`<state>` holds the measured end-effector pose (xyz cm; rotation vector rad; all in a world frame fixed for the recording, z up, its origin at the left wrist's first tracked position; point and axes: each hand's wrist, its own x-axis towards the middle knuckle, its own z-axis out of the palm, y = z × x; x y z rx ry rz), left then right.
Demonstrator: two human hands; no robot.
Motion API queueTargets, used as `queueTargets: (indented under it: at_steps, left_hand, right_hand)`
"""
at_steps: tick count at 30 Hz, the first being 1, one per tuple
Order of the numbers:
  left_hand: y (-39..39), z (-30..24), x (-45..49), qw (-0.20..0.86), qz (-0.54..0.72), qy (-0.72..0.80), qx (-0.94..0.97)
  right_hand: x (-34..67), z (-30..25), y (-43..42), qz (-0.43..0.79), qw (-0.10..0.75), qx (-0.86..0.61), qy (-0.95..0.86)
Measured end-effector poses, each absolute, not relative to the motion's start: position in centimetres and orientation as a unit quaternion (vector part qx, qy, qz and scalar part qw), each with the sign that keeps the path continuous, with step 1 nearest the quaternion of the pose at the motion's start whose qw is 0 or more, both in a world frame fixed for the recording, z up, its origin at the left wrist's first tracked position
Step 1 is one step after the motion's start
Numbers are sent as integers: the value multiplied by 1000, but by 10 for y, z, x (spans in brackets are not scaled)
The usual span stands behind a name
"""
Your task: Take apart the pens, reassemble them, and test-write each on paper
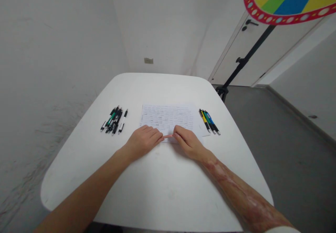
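On the white round-cornered bench (157,184), the left hand (143,142) and right hand (187,142), fingers curled, together pinch a thin pink pen (168,136) over the near edge of the white scribbled paper sheet (168,117).

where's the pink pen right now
In the head view, the pink pen lies at the near edge of the paper, held between the left hand and right hand.

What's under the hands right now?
Both the left hand and right hand rest on the near edge of the sheet, pinching a small pink thing between fingertips. The sheet's edge beneath them is covered.
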<state>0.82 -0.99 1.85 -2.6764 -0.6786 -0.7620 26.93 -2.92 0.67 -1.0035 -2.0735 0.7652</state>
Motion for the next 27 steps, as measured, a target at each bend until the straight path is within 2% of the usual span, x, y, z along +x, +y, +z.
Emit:
queueTargets:
  at_steps: [7,12,15,18,22,25,27]
  left_hand:
    - [-11,20,8,145,-265,-232,-925]
    - [-11,15,7,118,-275,-255,-920]
    - [-8,9,0,112,-274,-287,-911]
    - [-5,6,-5,112,-280,-319,-899]
    - [-8,8,-2,106,-298,-321,-893]
    - [-13,9,2,90,-309,-311,-894]
    - [-14,9,2,78,-319,-304,-895]
  right_hand:
    - [266,4,-28,345,352,-409,-768]
    - [270,-5,-24,345,412,-437,-721]
    - [277,-9,-20,303,470,-486,-672]
    - [281,-7,-18,196,486,-511,-681]
    - [273,3,-21,76,421,-456,-781]
    - [265,6,-23,77,332,-390,-856]
    - [264,4,-24,96,306,-365,-874]
